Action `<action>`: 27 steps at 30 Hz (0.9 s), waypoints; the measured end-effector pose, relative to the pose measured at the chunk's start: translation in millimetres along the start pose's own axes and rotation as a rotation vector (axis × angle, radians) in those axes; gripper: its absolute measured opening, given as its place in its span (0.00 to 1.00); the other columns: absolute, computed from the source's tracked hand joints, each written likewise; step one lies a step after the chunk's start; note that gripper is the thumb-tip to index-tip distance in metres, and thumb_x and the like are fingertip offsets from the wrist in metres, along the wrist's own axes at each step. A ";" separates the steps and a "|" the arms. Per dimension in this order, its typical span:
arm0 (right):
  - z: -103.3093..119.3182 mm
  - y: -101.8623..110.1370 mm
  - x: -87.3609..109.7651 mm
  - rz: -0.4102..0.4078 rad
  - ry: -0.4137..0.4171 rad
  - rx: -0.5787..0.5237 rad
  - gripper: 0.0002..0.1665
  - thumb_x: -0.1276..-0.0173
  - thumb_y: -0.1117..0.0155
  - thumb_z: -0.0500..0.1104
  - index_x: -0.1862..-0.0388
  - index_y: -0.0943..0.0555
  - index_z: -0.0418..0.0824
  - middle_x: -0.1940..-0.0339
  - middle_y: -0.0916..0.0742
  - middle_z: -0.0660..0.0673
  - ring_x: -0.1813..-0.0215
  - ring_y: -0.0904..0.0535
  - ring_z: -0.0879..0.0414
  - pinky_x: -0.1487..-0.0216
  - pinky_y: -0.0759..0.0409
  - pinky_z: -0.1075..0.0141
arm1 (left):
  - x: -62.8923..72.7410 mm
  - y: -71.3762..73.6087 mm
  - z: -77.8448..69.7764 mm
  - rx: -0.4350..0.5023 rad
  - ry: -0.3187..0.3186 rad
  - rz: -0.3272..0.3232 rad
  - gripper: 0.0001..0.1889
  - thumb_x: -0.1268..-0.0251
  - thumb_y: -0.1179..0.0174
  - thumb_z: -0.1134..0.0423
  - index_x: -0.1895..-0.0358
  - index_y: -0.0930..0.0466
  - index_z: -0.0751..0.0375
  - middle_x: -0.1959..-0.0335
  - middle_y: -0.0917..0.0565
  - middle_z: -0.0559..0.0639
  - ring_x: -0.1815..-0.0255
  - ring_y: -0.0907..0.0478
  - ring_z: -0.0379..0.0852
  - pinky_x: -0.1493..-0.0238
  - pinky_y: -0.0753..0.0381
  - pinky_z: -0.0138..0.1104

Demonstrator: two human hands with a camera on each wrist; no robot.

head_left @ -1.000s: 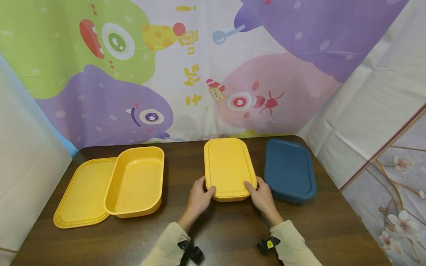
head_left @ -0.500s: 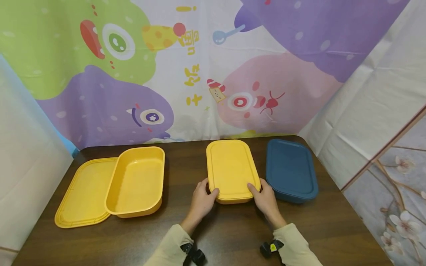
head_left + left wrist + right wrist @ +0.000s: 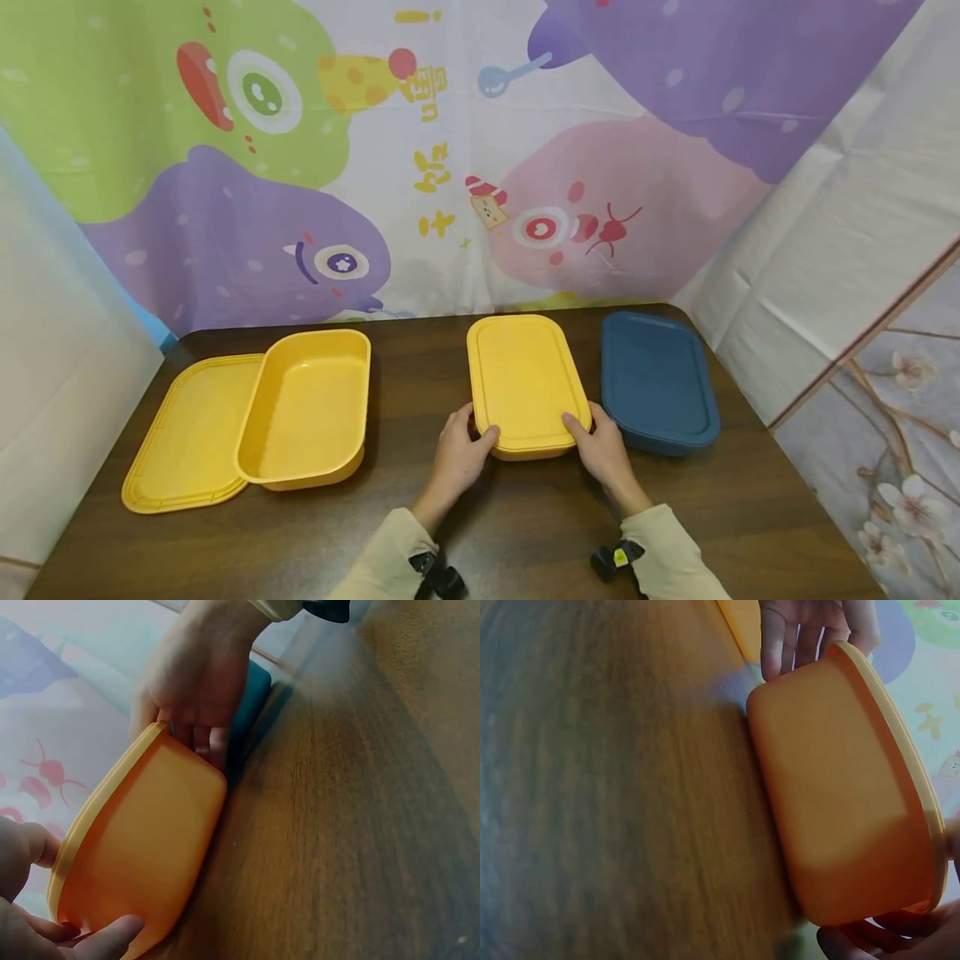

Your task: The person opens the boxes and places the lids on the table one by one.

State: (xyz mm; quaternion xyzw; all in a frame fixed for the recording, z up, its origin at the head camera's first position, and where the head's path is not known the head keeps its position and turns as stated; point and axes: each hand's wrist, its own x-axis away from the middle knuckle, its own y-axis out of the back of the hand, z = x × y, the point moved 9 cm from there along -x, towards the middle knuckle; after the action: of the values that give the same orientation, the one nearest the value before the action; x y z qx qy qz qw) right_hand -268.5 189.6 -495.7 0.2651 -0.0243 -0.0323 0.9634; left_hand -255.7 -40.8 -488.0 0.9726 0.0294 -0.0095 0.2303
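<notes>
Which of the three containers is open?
The leftmost yellow container: its inside shows uncovered. The middle yellow container and the blue container at right both have lids on.

3 ctnrs (image 3: 530, 455) (image 3: 307, 408) (image 3: 660, 445), 2 hands (image 3: 460, 452) (image 3: 602, 450), 3 lids (image 3: 525, 379) (image 3: 183, 437) (image 3: 660, 375) (1 sep.).

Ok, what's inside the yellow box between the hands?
The yellow box is covered by its lid, so whether it holds anything cannot be seen. The left hand and right hand grip it, thumbs at the lid's near corners.
</notes>
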 end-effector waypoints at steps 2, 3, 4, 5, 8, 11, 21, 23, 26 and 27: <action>-0.6 -0.6 0.1 0.007 0.000 -0.005 0.33 0.26 0.44 0.51 0.31 0.33 0.32 0.38 0.21 0.32 0.38 0.25 0.41 0.37 0.28 0.48 | 0.2 0.4 0.2 0.001 0.001 0.005 0.31 0.38 0.40 0.56 0.36 0.30 0.72 0.50 0.22 0.62 0.51 0.24 0.54 0.46 0.25 0.48; -0.9 -0.8 0.1 0.009 0.001 -0.007 0.33 0.26 0.44 0.51 0.31 0.33 0.32 0.39 0.21 0.32 0.37 0.25 0.41 0.37 0.28 0.48 | 0.1 0.6 0.0 0.002 -0.001 0.007 0.31 0.38 0.40 0.56 0.36 0.30 0.72 0.51 0.22 0.62 0.51 0.24 0.54 0.46 0.25 0.48; -1.2 -1.0 0.2 0.011 0.002 -0.009 0.33 0.26 0.44 0.51 0.31 0.33 0.32 0.39 0.21 0.32 0.38 0.25 0.41 0.37 0.28 0.48 | 0.0 0.6 -0.2 0.000 -0.001 0.010 0.31 0.38 0.40 0.56 0.36 0.30 0.72 0.51 0.22 0.62 0.52 0.24 0.54 0.47 0.25 0.48; -1.3 -1.1 0.1 0.013 0.003 -0.012 0.33 0.26 0.44 0.51 0.31 0.33 0.32 0.39 0.21 0.32 0.38 0.25 0.41 0.37 0.28 0.48 | 0.0 0.6 -0.1 -0.001 0.000 0.013 0.31 0.38 0.40 0.55 0.36 0.30 0.72 0.51 0.22 0.62 0.52 0.24 0.54 0.47 0.25 0.48; -1.3 -2.0 -0.5 0.022 0.004 -0.020 0.34 0.26 0.44 0.51 0.30 0.34 0.32 0.40 0.20 0.33 0.38 0.25 0.42 0.37 0.28 0.48 | 0.1 1.0 0.1 0.004 0.001 0.015 0.31 0.38 0.40 0.55 0.35 0.31 0.72 0.51 0.22 0.62 0.51 0.24 0.54 0.46 0.25 0.49; -1.7 -2.1 -0.5 0.023 0.004 -0.020 0.34 0.26 0.44 0.52 0.30 0.34 0.32 0.40 0.20 0.32 0.38 0.25 0.41 0.37 0.28 0.48 | 0.1 0.6 0.4 0.011 0.001 0.018 0.31 0.38 0.40 0.55 0.35 0.31 0.72 0.50 0.22 0.63 0.51 0.24 0.55 0.46 0.24 0.49; -4.7 -3.5 -0.2 0.006 0.001 0.010 0.33 0.27 0.43 0.51 0.31 0.33 0.33 0.40 0.20 0.33 0.39 0.25 0.43 0.37 0.29 0.49 | 1.2 0.5 4.1 0.017 0.018 0.018 0.31 0.38 0.40 0.55 0.36 0.30 0.71 0.51 0.22 0.61 0.52 0.24 0.53 0.46 0.25 0.48; -4.5 -3.5 -0.4 0.006 0.002 0.007 0.33 0.27 0.43 0.52 0.31 0.33 0.33 0.40 0.20 0.33 0.39 0.25 0.42 0.37 0.29 0.49 | 0.9 0.7 4.5 0.020 0.022 0.016 0.31 0.38 0.40 0.55 0.36 0.30 0.71 0.52 0.22 0.61 0.52 0.24 0.52 0.46 0.25 0.47; -3.4 -3.1 -0.6 0.003 0.005 -0.003 0.33 0.27 0.43 0.52 0.31 0.33 0.33 0.41 0.20 0.33 0.40 0.24 0.43 0.37 0.28 0.49 | 0.1 0.4 4.4 0.024 0.026 0.017 0.31 0.37 0.40 0.55 0.35 0.30 0.70 0.53 0.22 0.59 0.53 0.25 0.51 0.48 0.25 0.45; -2.9 -2.9 -0.8 0.003 0.007 -0.007 0.33 0.27 0.43 0.52 0.32 0.32 0.33 0.41 0.19 0.33 0.40 0.24 0.43 0.37 0.28 0.49 | -0.3 0.3 4.3 0.026 0.028 0.019 0.31 0.37 0.40 0.55 0.35 0.30 0.69 0.53 0.23 0.58 0.54 0.25 0.50 0.48 0.25 0.44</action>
State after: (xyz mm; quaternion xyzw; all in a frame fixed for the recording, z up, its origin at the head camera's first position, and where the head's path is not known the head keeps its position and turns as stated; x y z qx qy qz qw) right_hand -269.2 188.6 -499.8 0.2619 -0.0214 -0.0301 0.9644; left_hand -256.0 -43.0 -491.7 0.9758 0.0234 0.0056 0.2175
